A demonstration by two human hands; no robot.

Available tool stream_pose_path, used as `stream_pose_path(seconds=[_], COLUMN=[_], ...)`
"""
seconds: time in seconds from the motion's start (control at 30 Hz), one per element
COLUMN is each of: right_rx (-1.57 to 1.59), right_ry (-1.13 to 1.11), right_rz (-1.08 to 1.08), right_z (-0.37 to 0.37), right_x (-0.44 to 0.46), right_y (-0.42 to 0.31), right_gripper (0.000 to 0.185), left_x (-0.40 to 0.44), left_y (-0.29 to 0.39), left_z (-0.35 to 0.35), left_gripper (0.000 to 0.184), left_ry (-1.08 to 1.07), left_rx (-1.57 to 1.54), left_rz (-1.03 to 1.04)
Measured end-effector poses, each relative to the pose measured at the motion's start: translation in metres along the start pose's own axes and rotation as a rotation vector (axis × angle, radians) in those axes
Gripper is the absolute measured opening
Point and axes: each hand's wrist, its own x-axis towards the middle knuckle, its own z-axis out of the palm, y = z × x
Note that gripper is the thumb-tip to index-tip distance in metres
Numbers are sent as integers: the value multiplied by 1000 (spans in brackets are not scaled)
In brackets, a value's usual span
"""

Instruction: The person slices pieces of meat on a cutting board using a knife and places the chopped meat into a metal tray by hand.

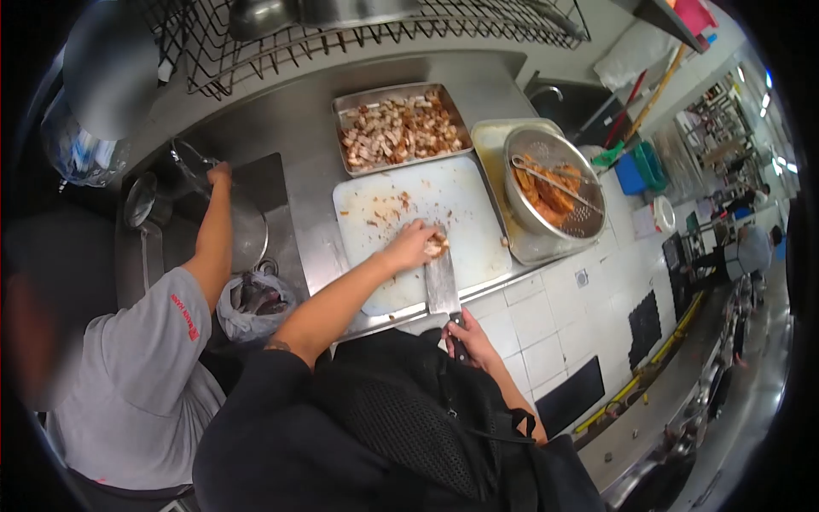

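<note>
My right hand [471, 334] is wrapped round the black handle of a cleaver [442, 282], whose broad blade lies flat over the white cutting board [473, 200]. At the blade's far end, my left hand [413, 246] has its fingers closed on pieces of chopped meat [437, 247]. Brown crumbs and small scraps are scattered over the board. Just beyond it is a metal tray [343, 104] filled with chopped meat.
A colander [517, 196] with reddish meat and tongs stands in a pan at the right. On the left, a co-worker in a grey shirt [141, 341] reaches over a sink beside a plastic bag [247, 320]. A wire rack [375, 38] hangs above.
</note>
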Motion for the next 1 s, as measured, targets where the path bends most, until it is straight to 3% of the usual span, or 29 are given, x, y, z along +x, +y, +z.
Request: stream_pose_path(seconds=[0.1,0.2,0.27,0.33,0.4,0.43,0.47,0.5,0.53,0.6,0.63,0.7,0.77,0.87,1.0], right_rx=[-24,-139,-186,-222,-309,-307,-564,-822,-819,-816,-894,-981,-1057,-1114,-1270], right_ry=[14,-14,-23,1,199,205,351,492,491,574,609,716,759,724,713], right_rz=[-11,-118,-161,-178,-272,-266,-443,-615,-599,-478,-589,-580,-645,-531,-624], right_z=[20,47,75,102,114,105,91,82,82,77,69,60,56,58,43], right_x=[7,42,77,98,113,119,127,127,113,78,77,76,84,79,61], right_y=[-36,-94,-145,-183,-193,-179,-155,-134,-123,-96,-80,-68,-73,-89,-72], right_gripper=[38,35,32,33,48,48,54,60,60,63,61,61,65,62,53], left_x=[7,43,82,103,129,116,110,107,94,62,46,12,-12,-42,-69], left_y=[-14,-13,-30,-42,-75,-59,-62,-75,-73,-73,-80,-75,-57,-44,-53], left_z=[-11,-74,-131,-169,-177,-187,-177,-161,-152,-130,-117,-100,-96,-79,-47], left_gripper=[80,79,84,94,100,93,93,91,88,82,80,76,70,66,67], left_ry=[68,131,158,414,513,529,523,574,623,540,530,577,719,692,618], left_rx=[-219,-138,-265,-42,-150,-122,-127,-321,-514,-566,-679,-870,-849,-809,-821], left_rz=[1,-28,57,-1,-55,-117,-121,-74,-30,-194,-219,-281,-357,-450,-435])
